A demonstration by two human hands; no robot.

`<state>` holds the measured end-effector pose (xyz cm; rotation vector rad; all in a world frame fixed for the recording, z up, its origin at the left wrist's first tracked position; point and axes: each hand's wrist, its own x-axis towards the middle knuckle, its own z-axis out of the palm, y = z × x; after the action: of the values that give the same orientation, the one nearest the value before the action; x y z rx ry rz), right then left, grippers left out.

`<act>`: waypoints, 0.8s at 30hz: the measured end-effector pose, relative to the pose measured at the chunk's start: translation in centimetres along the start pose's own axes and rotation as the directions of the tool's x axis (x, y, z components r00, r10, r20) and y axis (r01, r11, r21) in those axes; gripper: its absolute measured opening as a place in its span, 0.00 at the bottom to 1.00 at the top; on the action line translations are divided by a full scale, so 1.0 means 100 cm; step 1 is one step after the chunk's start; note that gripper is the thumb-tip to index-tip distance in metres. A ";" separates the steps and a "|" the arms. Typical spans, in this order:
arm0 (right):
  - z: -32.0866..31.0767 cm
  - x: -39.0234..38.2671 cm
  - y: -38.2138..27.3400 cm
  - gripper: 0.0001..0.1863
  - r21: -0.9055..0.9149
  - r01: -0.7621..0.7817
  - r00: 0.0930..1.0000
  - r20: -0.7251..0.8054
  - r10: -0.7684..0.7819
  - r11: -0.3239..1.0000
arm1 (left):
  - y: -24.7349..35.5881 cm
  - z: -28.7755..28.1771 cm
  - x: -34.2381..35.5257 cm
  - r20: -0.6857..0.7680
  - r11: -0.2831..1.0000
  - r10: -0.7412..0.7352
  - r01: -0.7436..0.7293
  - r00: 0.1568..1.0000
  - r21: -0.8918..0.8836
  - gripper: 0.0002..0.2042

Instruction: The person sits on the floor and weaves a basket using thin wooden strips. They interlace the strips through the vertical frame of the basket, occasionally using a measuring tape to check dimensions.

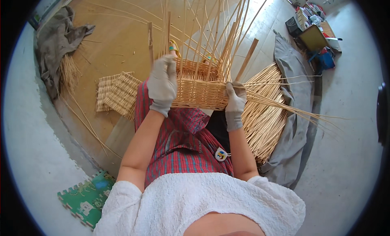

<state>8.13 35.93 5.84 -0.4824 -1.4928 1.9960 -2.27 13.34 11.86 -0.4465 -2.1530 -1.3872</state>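
Note:
A half-woven wicker basket [201, 94] rests at my lap, its woven walls low and tall upright rods [211, 29] rising from them. My left hand [163, 83], in a pale grey work glove, is closed on the basket's left end, its fingertips partly hidden. At the right corner my gloved right hand [235, 104] grips the rim, thumb up, where a bundle of thin wicker rods [280, 105] runs out to the right. Flat wooden stakes [247, 59] stand up from the corners.
A large pile of wicker rods [266, 118] lies on grey cloth [298, 114] to the right. Two woven panels [120, 94] lie on the floor at left. Beyond are more cloth-wrapped rods [70, 71], a green foam mat [91, 199] and a cluttered stack of boxes [315, 37].

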 end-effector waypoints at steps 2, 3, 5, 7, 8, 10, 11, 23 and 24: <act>-0.006 -0.013 0.006 0.08 -0.020 -0.037 0.999 -0.023 0.036 0.999 | -0.003 0.017 -0.027 0.281 0.997 -0.048 0.030 0.959 0.068 0.13; 0.013 -0.020 0.001 0.08 -0.040 -0.044 0.999 -0.014 0.044 0.998 | -0.034 0.039 -0.047 0.477 0.982 -0.185 0.180 0.859 0.058 0.13; 0.039 0.000 -0.020 0.13 -0.265 0.017 0.997 0.081 0.005 0.964 | -0.041 0.061 -0.036 0.658 0.901 -0.360 0.428 0.661 0.063 0.15; 0.084 0.025 -0.052 0.19 -0.633 0.395 0.917 0.309 -0.251 0.665 | -0.001 0.050 -0.035 0.684 0.746 -0.538 0.656 0.493 0.114 0.16; 0.108 0.035 -0.059 0.20 -0.652 0.575 0.817 0.432 -0.382 0.494 | 0.005 0.049 -0.039 0.676 0.701 -0.561 0.709 0.478 0.080 0.17; 0.106 0.071 -0.047 0.21 -0.679 0.717 0.663 0.595 -0.454 0.159 | 0.012 0.058 -0.032 0.661 0.601 -0.592 0.799 0.461 -0.018 0.19; 0.067 0.095 -0.021 0.20 -0.713 0.700 0.656 0.625 -0.424 0.032 | 0.014 0.061 -0.028 0.686 0.585 -0.584 0.811 0.433 -0.014 0.18; -0.034 0.044 -0.093 0.16 -0.583 0.299 0.954 0.195 -0.227 0.755 | 0.055 0.070 -0.058 0.706 0.992 -0.040 -0.056 0.707 0.112 0.36; -0.006 0.064 -0.108 0.22 -0.689 0.604 0.788 0.440 -0.430 0.402 | 0.062 0.080 -0.066 0.725 0.955 -0.152 -0.091 0.671 0.284 0.37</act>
<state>6.28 42.62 16.26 -0.0979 -2.3114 0.7709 4.29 23.23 9.80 -0.9969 -2.9778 -0.9240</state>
